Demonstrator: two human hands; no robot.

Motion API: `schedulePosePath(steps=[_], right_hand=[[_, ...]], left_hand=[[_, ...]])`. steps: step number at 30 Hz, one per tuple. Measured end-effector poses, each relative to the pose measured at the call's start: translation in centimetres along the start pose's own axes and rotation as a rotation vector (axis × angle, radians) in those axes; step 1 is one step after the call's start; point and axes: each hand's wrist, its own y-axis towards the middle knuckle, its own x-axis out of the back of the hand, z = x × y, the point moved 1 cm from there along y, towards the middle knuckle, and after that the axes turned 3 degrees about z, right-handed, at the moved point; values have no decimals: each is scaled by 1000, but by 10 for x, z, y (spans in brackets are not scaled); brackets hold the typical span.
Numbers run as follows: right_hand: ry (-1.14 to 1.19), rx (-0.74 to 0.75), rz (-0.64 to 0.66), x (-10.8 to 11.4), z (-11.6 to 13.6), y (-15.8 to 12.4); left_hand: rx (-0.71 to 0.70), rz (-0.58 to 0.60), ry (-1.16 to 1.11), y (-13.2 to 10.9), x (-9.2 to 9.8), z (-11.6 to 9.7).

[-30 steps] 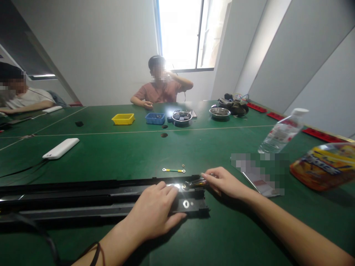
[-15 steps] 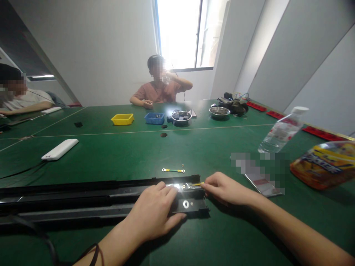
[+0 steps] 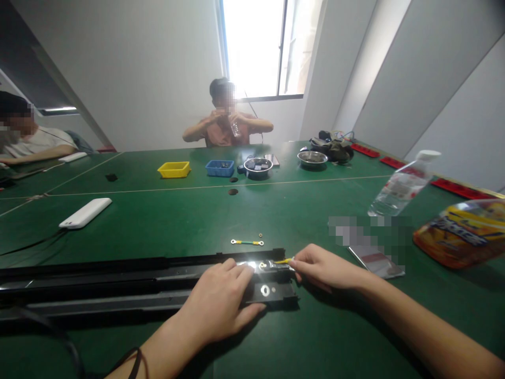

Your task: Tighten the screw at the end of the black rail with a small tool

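A long black metal rail (image 3: 118, 287) lies across the green table (image 3: 276, 210) in front of me. My left hand (image 3: 219, 305) rests flat on its right end, fingers bent over the top beside a bright glint. My right hand (image 3: 321, 266) pinches a short yellow-green wire (image 3: 282, 261) at the rail's right end, fingertips pressed together. Just beyond the rail lie a second yellow-green wire with ring terminals (image 3: 247, 242) and a tiny washer (image 3: 260, 235).
A white power bank (image 3: 86, 212) lies at left, a plastic bottle (image 3: 400, 185) and an orange snack bag (image 3: 461, 231) at right. Yellow (image 3: 174, 169) and blue (image 3: 220, 167) bins and metal bowls (image 3: 258, 167) stand farther back. One person sits opposite, another at far left.
My right hand has slid slightly left along the rail end, and the yellow wire now shows at its fingertips. The person opposite brought both hands up together.
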Motion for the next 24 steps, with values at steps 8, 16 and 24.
schedulePosePath(steps=[8,16,24], right_hand=[[28,-20,6,2,-2,1],[96,-7,-76,10,-11,5],[190,127,-239,13,-16,11]], left_hand=[[1,-3,5,-1,-2,0],[3,-7,6,-1,-3,-1],[1,-9,8,-1,-2,0]])
